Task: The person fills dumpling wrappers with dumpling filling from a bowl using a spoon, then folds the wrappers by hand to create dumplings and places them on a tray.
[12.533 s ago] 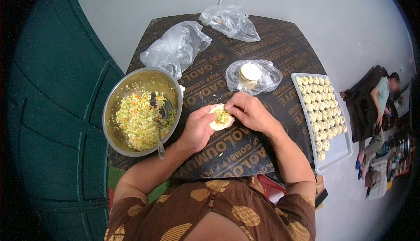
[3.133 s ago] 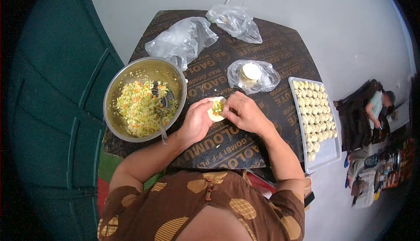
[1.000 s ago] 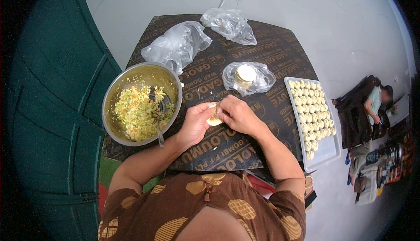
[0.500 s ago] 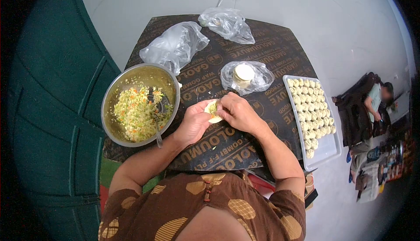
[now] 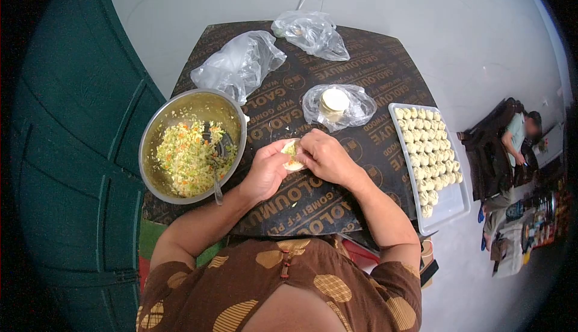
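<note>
Desk (image 5: 373, 73) first: a dark board printed with lettering is carrying everything. On its left a steel bowl (image 5: 174, 112) is holding chopped vegetable filling (image 5: 186, 160), with a spoon (image 5: 216, 178) leaning in it. Along the right edge a white tray (image 5: 450, 197) is bearing rows of folded dumplings (image 5: 430, 145). A large plastic bag (image 5: 241, 64) and a smaller bag (image 5: 310, 31) are lying at the far side, and a stack of round wrappers (image 5: 335, 99) is sitting in a third near the middle. Just nearer, above the desk, the left hand (image 5: 265, 172) is cradling a half-folded dumpling (image 5: 293, 156), its fingers curled under it, while the right hand (image 5: 328, 158) is pinching the rim between pressed fingertips. The dough is looking light, soft and easily torn, so it is probably wanting a gentle grip at the edge, with the filled belly supported from below
</note>
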A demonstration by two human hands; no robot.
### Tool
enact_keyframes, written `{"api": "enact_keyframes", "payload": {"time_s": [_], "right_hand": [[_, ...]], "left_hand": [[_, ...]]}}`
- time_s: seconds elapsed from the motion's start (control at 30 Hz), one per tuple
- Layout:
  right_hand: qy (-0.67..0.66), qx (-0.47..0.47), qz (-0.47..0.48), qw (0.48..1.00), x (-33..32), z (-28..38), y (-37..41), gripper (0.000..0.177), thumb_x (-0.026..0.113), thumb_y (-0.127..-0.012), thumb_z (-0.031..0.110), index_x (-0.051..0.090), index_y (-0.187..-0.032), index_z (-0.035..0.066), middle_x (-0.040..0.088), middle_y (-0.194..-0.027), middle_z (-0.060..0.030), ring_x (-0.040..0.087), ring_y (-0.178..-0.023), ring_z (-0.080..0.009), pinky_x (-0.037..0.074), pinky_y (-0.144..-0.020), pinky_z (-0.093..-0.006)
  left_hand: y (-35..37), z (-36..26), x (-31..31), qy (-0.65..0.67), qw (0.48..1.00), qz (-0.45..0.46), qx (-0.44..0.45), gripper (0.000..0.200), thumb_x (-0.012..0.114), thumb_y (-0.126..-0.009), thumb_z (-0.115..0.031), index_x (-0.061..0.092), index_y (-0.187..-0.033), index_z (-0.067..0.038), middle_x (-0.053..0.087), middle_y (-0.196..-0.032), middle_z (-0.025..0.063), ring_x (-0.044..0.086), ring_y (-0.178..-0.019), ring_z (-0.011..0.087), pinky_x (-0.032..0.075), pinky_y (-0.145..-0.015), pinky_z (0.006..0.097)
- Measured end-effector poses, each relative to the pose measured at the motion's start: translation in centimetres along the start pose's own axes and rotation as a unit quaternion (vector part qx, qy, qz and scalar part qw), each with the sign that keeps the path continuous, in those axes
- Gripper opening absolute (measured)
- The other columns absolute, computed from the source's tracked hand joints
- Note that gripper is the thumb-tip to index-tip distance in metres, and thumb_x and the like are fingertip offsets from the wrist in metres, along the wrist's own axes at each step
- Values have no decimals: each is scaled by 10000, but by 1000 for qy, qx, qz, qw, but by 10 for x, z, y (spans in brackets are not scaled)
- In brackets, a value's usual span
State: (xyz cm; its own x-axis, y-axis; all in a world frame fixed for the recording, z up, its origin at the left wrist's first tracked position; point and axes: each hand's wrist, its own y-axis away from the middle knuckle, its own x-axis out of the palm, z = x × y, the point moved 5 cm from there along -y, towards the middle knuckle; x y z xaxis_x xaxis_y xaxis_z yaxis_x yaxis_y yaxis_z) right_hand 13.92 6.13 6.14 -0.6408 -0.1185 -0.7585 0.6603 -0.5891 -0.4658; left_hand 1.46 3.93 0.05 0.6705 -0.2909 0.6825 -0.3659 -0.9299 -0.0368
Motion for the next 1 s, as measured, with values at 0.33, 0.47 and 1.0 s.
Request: {"api": "enact_keyframes", "payload": {"time_s": [0.33,0.47,1.0], "right_hand": [[-130,81,-11,988,-11,-7,1,73,627,-826,54,592,-853,-4,600,-816,-154,576,-801,-339,475,-713,-398],[-136,98,-40,985,-12,-9,1,76,624,-829,43,592,-880,-4,607,-840,-155,580,-818,-340,478,-721,-394],[-82,57,-105,989,-14,-9,0,78,622,-832,49,633,-894,4,612,-841,-154,595,-816,-336,485,-723,-387]], "left_hand": [[-1,-4,-3,24,999,-9,20,339,422,-919,-20,465,-1238,86,575,-1173,168,590,-1081,252,466,-981,406],[-1,-3,-2,24,1000,2,14,353,427,-917,-29,456,-1247,90,575,-1186,179,591,-1090,274,462,-989,428],[1,-6,0,11,999,-39,24,306,454,-963,-82,475,-1218,85,594,-1138,168,620,-1030,248,509,-921,394]]}}
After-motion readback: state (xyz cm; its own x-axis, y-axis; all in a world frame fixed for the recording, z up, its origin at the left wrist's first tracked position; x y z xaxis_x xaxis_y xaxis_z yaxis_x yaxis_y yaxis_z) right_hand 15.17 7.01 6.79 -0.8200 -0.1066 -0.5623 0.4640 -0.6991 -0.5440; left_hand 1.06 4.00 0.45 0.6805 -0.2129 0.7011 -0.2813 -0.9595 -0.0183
